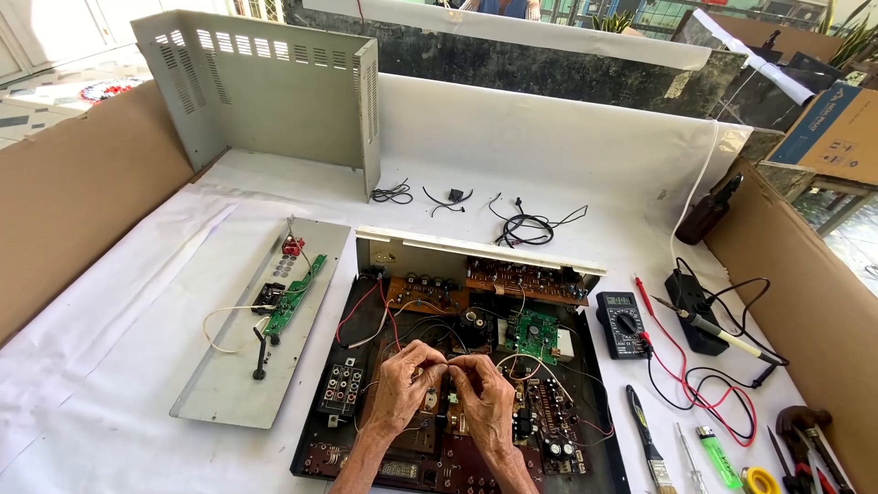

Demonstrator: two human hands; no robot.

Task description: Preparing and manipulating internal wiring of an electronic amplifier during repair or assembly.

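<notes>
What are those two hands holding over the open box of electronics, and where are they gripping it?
The left hand and right hand pinch a thin pale wire between their fingertips, above the opened amplifier chassis. Which part of the wire cannot be told.

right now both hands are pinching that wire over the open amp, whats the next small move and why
Probably steady the thin wire and ease its free end down toward the brown board below. The left hand and right hand pinch it together just above the open chassis, amid other loose wires. Whether its tip is bare is too small to tell.
</notes>
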